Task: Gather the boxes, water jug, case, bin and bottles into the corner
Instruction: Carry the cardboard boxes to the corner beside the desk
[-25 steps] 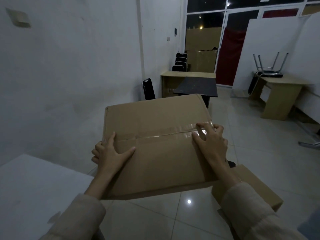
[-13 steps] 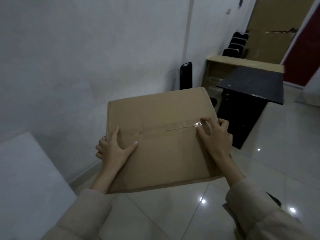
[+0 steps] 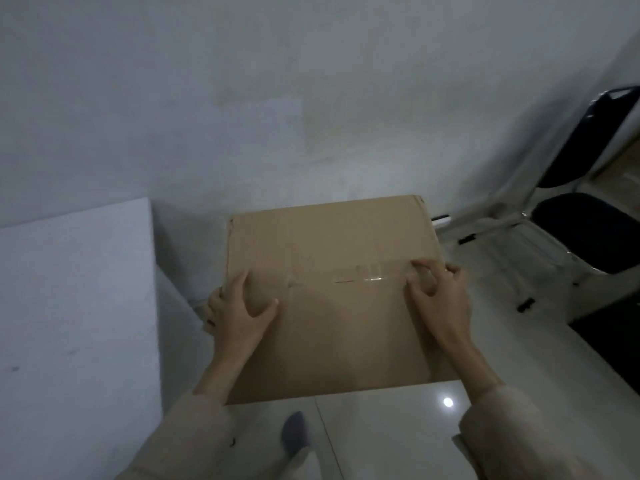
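A large brown cardboard box (image 3: 332, 299), taped shut along its top seam, is held in front of me above the tiled floor, close to the white wall. My left hand (image 3: 239, 311) grips its left edge, thumb on top and fingers wrapped down the side. My right hand (image 3: 438, 292) clamps the right edge near the tape, fingers curled on the lid. No jug, case, bin or bottles are in view.
A white slab-like surface (image 3: 76, 323) stands at the left, next to the box. A black chair with a metal frame (image 3: 588, 230) stands at the right against the wall. My foot (image 3: 296, 433) shows on the glossy floor tiles (image 3: 398, 434) below the box.
I have turned left towards the wall with the box still in both hands. The desks and windows have left the view; the black chair now sits at the right.
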The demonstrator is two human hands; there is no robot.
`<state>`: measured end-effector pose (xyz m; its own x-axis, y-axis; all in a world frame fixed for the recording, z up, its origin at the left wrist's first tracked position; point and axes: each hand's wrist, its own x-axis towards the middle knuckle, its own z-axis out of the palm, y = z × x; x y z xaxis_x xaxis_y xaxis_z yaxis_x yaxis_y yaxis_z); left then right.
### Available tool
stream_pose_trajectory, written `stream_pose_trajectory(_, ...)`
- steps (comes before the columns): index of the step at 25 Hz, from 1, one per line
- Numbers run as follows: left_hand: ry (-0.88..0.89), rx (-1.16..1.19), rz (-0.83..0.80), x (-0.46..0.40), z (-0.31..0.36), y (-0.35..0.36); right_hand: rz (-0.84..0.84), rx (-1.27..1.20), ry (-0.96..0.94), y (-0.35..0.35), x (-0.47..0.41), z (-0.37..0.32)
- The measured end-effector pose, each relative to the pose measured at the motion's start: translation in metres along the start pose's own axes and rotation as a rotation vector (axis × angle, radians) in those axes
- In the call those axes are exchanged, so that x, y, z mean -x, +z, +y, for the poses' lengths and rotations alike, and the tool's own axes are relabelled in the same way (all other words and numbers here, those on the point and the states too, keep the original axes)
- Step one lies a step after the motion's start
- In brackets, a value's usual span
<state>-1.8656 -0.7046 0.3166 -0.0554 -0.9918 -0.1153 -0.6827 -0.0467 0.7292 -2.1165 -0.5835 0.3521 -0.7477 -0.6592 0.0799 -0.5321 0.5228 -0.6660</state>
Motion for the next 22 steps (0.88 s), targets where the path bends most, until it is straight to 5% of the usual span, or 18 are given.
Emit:
stream_pose_trajectory(11,-0.47,0.079,0.085,-0.145,-0.191,0.145,-0.475,-0.047,0.016,0.296,-0.111,0.089)
stream_pose_trajectory(22,-0.557,-0.025,0.077,-0.236,-0.371,0.254,-0.753,-0.02,-0.042,0.515,-0.132,0.184)
